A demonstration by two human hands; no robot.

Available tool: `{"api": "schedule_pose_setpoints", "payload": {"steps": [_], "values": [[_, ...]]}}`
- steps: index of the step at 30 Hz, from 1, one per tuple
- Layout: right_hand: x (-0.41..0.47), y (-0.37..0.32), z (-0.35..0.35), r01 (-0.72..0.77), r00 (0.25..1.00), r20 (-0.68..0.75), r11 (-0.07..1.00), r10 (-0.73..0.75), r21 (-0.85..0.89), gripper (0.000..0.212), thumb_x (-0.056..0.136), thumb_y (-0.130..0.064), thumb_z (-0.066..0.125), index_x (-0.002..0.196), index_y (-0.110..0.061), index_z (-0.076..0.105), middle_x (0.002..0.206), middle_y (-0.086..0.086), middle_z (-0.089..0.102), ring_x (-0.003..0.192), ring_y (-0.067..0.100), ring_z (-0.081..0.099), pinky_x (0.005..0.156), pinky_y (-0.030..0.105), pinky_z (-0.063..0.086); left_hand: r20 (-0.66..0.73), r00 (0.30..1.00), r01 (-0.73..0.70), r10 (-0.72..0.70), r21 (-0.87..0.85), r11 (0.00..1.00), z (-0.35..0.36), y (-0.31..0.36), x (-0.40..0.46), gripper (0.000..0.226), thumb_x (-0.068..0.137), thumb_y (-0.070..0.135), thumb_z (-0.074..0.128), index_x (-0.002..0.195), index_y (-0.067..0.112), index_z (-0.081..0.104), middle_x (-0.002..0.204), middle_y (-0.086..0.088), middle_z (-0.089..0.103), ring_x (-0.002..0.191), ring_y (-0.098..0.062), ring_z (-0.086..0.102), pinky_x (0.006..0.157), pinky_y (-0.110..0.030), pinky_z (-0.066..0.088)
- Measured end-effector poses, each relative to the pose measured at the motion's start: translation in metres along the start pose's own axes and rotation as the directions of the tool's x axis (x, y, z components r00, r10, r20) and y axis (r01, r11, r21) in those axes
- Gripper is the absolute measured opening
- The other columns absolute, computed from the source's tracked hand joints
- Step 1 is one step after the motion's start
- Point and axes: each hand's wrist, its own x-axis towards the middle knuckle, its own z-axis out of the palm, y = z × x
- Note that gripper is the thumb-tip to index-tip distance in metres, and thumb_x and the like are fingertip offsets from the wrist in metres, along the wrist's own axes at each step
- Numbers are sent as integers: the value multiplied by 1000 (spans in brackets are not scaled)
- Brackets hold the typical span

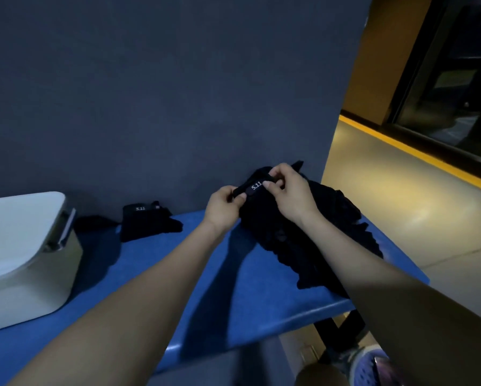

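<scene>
At far left a white lidded box (25, 246) is seen standing on the blue worktop (219, 316), its latch on the side facing the centre; just beside it a small crumpled dark cloth (94, 222) is laid against the grey wall (150, 93); next to that a folded black bundle (147, 222) marked "5.11" is set flat on the worktop, well apart from the hands. Towards the centre the left hand (224, 208) is raised near the wall; its fingers (242, 196) are curled, and one end of a black sock (254, 188) is pinched between thumb and forefinger. The sock is held up close to the wall, stretched between both hands, with its white "5.11" mark turned upward; the other end is pinched by the right hand (289, 190), whose fingers (270, 185) are bent narrowly round the cloth. Beneath and to the right of the hands a pile of black garments (325, 235) is heaped on the worktop's right end; whether the sock's lower part touches the pile cannot be told. Further right a pale floor (386, 218) with a yellow stripe (400, 147) is shown; at lower right a shoe (370, 369) is visible below the worktop's corner.
</scene>
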Motion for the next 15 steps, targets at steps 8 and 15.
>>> {"api": "schedule_pose_setpoints", "payload": {"steps": [8,15], "values": [[1,-32,48,-140,933,356,959,44,248,15,86,-8,66,100,-10,64,77,-3,60,67,6,57,71,20,49,-2,983,174,-182,-285,943,-85,6,-17,24,101,11,35,110,8,57,91,-6,63,83,-18,60,72,-29,51],[-28,-58,91,-323,844,533,851,60,415,12,89,-8,61,77,-7,60,76,9,63,69,16,59,65,25,49,-81,986,127,-144,-190,974,-132,-11,-50,6,96,21,51,102,19,50,91,3,53,70,-8,52,58,-22,47]]}}
